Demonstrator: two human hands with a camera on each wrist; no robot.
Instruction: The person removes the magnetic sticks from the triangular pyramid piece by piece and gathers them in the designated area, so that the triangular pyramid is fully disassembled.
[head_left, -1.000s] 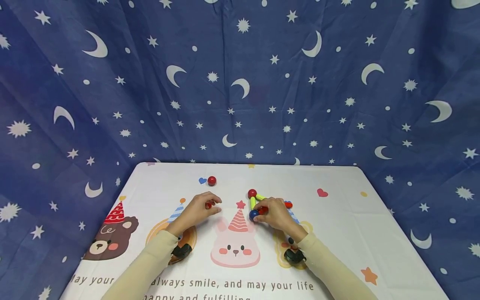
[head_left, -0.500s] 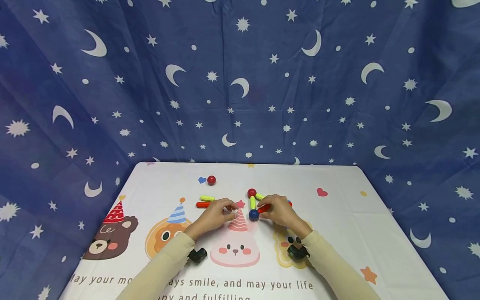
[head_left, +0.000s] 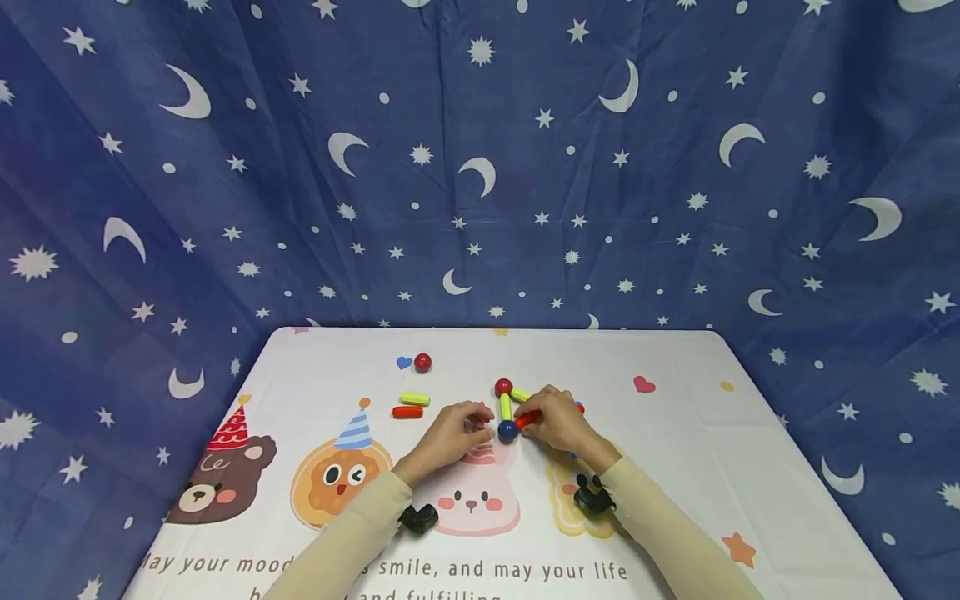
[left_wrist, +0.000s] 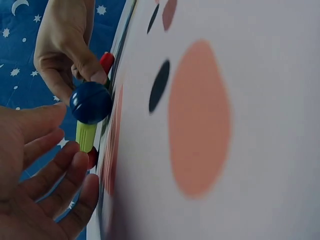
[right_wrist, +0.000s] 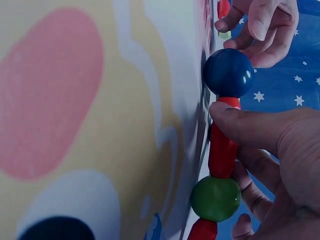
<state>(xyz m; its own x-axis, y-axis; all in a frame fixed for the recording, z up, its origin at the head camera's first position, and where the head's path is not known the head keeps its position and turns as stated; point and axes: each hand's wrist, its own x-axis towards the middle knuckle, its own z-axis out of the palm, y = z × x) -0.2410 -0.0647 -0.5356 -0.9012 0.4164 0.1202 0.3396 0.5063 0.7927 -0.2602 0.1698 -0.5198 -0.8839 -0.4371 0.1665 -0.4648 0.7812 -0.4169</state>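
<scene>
From the head, the blue ball (head_left: pixel 507 431) sits just to the right of the left hand (head_left: pixel 447 437), which is empty, its fingers loosely bent and a small gap short of the ball. The right hand (head_left: pixel 558 423) is the nearer one: it pinches the red rod (head_left: pixel 528 419), whose long axis runs from the ball rightward and slightly away from the person. A yellow rod (head_left: pixel 506 407) leads from the ball toward a red ball (head_left: pixel 503 387) farther off.

The left wrist view shows those left fingers spread and bare, the blue ball beyond them.

The right wrist view adds what the head view hides behind the hand — a green ball (right_wrist: pixel 216 198) at the rod's other end, with a second red rod (right_wrist: pixel 204 231) beyond — and the thumb pressed along the rod.
</scene>
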